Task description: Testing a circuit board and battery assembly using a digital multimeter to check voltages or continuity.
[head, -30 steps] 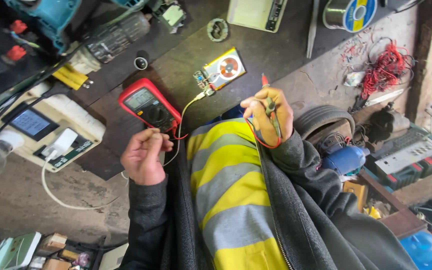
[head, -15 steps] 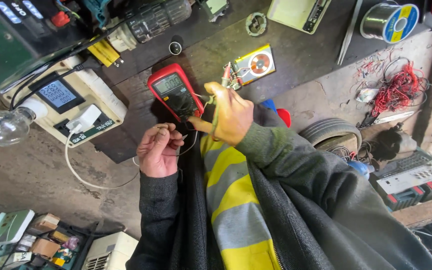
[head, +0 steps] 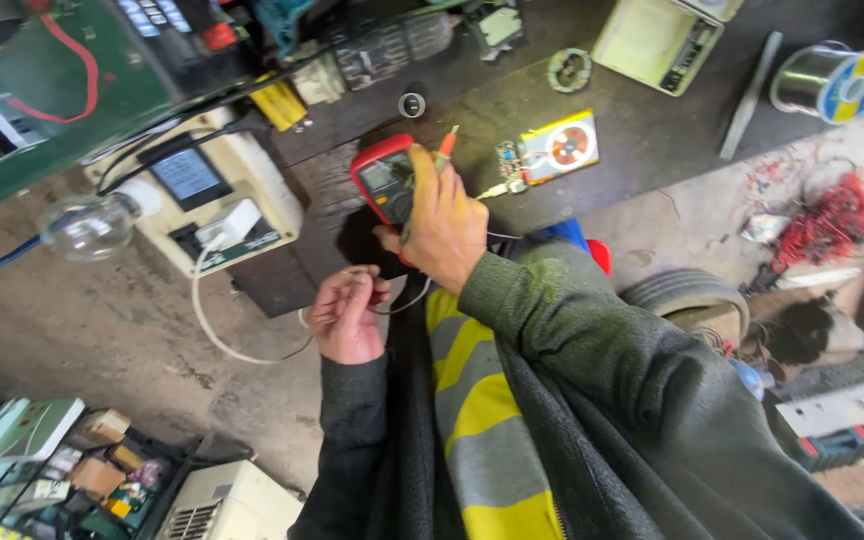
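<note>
R hand (head: 444,222) gripping red probe (head: 446,148) over red multimeter (head: 384,186); L hand (head: 345,315) pinching thin wire (head: 404,303). Scuffed dark bench (head: 652,140), gritty concrete floor (head: 102,340).

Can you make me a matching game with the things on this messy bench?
Things:
1. multimeter
2. light bulb
3. wire spool
4. tangle of wires

Clues:
A. clear glass, far left
B. red, loose heap on the right
C. red casing, under the right hand
D. silver with a blue and yellow end, top right

Pairs: 1-C, 2-A, 3-D, 4-B
</note>
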